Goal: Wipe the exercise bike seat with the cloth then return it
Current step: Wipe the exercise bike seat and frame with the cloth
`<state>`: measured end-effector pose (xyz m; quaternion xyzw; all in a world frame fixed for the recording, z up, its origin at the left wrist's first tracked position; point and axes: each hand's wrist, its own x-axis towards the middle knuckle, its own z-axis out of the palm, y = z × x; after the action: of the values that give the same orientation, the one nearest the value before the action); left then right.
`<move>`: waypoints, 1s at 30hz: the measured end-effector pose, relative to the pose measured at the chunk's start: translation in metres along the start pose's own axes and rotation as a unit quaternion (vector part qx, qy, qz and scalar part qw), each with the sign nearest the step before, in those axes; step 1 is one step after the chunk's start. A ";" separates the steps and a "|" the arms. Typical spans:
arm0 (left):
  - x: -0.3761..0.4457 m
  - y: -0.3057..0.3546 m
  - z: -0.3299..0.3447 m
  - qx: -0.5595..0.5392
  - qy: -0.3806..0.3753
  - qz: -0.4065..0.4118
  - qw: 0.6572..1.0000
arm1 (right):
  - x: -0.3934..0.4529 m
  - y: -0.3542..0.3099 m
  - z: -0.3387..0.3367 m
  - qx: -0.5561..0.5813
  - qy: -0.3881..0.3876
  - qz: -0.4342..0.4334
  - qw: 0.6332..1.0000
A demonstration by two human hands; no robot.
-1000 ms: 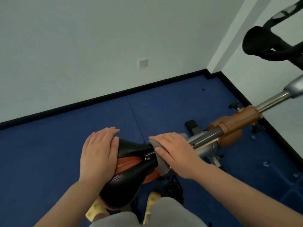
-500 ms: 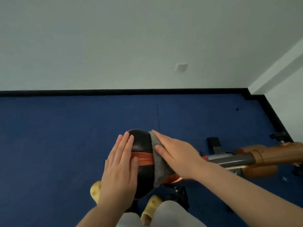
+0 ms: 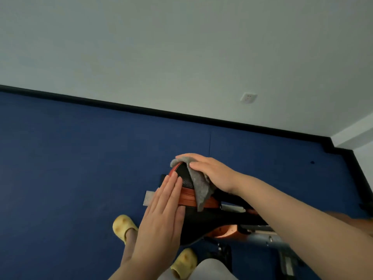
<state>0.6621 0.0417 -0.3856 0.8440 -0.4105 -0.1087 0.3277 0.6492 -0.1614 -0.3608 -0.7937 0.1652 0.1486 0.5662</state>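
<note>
fuzzy grey cloth [image 3: 198, 185] draped over the far end of the seat [image 3: 186, 179], black perforated padding with orange bands, rounded like a dome; much of the seat hides under both hands and the bike's frame runs off the right edge; right hand [image 3: 213, 171] flat, fingers straight, pressing the cloth down; left hand [image 3: 161, 217] flat too, fingers together, resting on the seat's near side

the right hand [image 3: 212, 172] presses a grey cloth [image 3: 199, 188] flat over the far end of the black and orange bike seat [image 3: 186, 179]. the left hand [image 3: 161, 217] rests flat, fingers straight, on the seat's near left side.
</note>
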 end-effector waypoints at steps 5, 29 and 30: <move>-0.005 -0.002 0.002 -0.013 0.005 -0.003 1.000 | -0.017 0.016 -0.009 0.019 0.004 0.020 1.000; 0.016 -0.002 -0.013 -0.003 -0.033 0.015 0.999 | -0.015 0.014 0.004 -0.104 0.056 -0.007 0.993; 0.018 -0.003 -0.014 0.000 -0.038 0.018 0.999 | -0.026 0.024 0.000 -0.104 0.055 0.013 0.993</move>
<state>0.6810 0.0357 -0.3754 0.8319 -0.4377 -0.1344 0.3136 0.6154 -0.1660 -0.3707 -0.8530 0.1904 0.1281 0.4688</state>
